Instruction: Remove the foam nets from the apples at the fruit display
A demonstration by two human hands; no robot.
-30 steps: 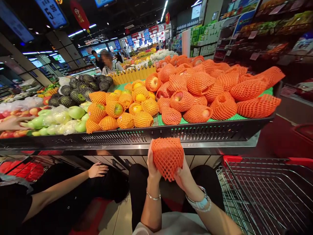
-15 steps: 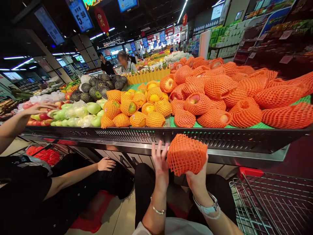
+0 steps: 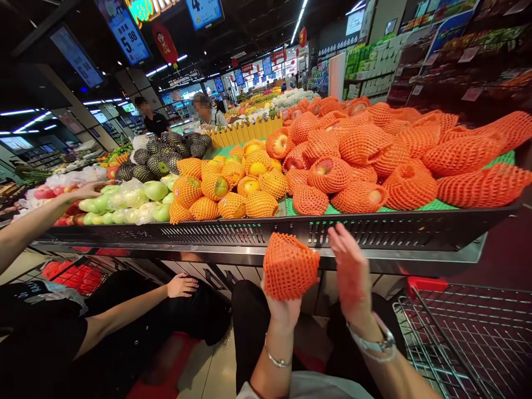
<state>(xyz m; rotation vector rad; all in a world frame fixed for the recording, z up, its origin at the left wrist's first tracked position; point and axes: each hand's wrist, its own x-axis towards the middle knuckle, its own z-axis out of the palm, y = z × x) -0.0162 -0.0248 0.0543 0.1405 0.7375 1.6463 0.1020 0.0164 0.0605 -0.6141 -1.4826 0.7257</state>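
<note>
A fruit in an orange foam net (image 3: 290, 266) rests in my left hand (image 3: 283, 311), whose fingers are mostly hidden behind it. The net covers the fruit fully, so its kind does not show. To the right of it, my right hand (image 3: 352, 277) is raised with straight fingers, apart from the net and holding nothing. Just beyond both hands runs the front wall of a black display tray (image 3: 374, 227). Red apples in orange foam nets (image 3: 330, 174) are heaped in it, beside fruit in yellow nets (image 3: 216, 187).
At left, a co-worker's hand (image 3: 89, 191) touches the fruit near green apples (image 3: 155, 189); the other hand (image 3: 183, 285) lies on a dark-clothed leg. A wire shopping cart (image 3: 465, 332) stands close on my right. A basket with red nets (image 3: 72, 274) is at far left.
The netted fruit has passed from my right hand to my left and moved slightly left. My right hand has let go and swung right. The co-worker's reaching hand has moved right.
</note>
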